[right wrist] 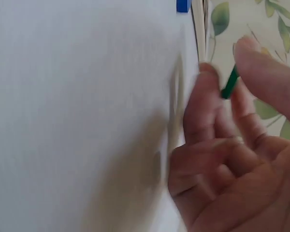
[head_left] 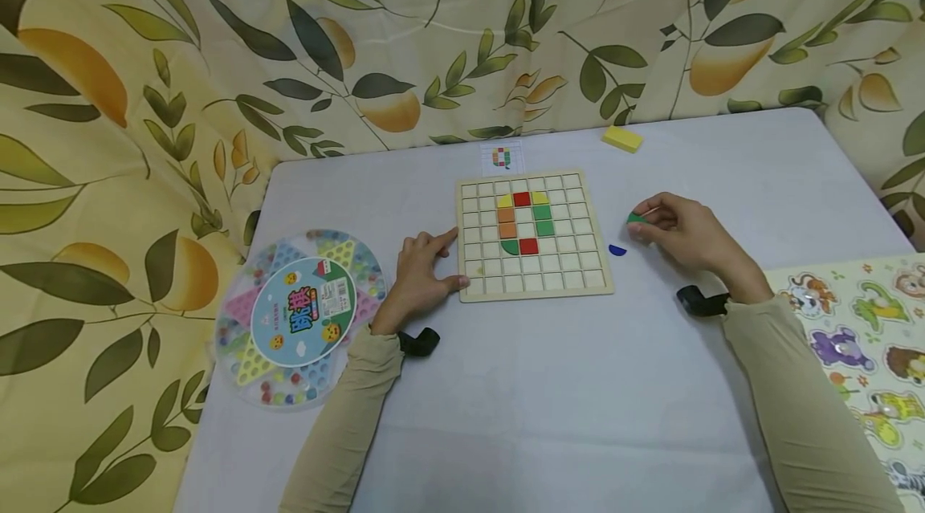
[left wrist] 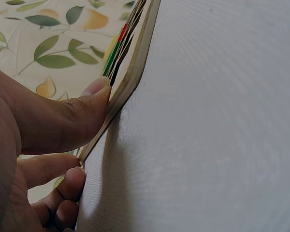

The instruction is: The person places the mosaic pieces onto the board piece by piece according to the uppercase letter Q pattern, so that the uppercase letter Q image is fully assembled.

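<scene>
A square wooden grid board [head_left: 578,262] lies on the white cloth, with red, yellow, orange and green pieces set in a ring. My left hand [head_left: 417,276] touches the board's left edge with thumb and index finger spread apart; the left wrist view shows the thumb [left wrist: 63,118] against the rim. Off the board's right side, my right hand [head_left: 682,230] pinches a small green piece [head_left: 636,217] between thumb and fingers. That green piece [right wrist: 230,84] appears edge-on in the right wrist view, its full shape hidden. A blue half-round piece [head_left: 617,250] lies between board and right hand.
Behind the board lies a small pattern card [head_left: 502,157]. A yellow block [head_left: 622,139] sits toward the back edge. To the left is a round Chinese checkers set [head_left: 303,312]; an animal sticker-like sheet [head_left: 853,320] covers the right front. Patterned cloth hangs behind.
</scene>
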{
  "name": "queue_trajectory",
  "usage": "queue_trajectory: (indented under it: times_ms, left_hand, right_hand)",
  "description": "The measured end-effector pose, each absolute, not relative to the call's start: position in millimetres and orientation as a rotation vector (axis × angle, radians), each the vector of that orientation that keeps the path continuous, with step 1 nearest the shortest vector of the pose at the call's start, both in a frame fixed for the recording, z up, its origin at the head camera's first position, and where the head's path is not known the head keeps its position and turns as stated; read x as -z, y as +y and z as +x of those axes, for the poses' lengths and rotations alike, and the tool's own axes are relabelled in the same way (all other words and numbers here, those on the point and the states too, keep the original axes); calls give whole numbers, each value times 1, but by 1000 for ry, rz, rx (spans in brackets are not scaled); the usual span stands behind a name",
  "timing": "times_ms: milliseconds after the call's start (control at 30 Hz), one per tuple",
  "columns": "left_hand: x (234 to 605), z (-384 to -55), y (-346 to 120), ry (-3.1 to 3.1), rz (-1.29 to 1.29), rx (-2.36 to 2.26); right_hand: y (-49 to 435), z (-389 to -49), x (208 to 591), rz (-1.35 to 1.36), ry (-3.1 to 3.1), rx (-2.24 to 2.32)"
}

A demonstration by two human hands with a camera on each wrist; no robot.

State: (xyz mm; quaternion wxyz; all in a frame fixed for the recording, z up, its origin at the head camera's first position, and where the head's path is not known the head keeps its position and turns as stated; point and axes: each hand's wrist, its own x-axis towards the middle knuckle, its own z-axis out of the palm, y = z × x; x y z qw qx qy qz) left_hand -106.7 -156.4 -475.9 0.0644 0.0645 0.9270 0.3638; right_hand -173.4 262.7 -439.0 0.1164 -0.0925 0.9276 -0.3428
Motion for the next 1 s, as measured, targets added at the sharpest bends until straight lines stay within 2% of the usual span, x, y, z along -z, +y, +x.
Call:
queue_trajectory:
  times_ms: [533, 1000]
  left_hand:
    - [476, -107, -156, 2808, 202, -1091]
    - [478, -107, -157, 2807, 208, -1107]
  right_hand:
    - [230, -174, 441, -272, 2613, 1239]
    - [198, -174, 442, -431, 2554, 1227]
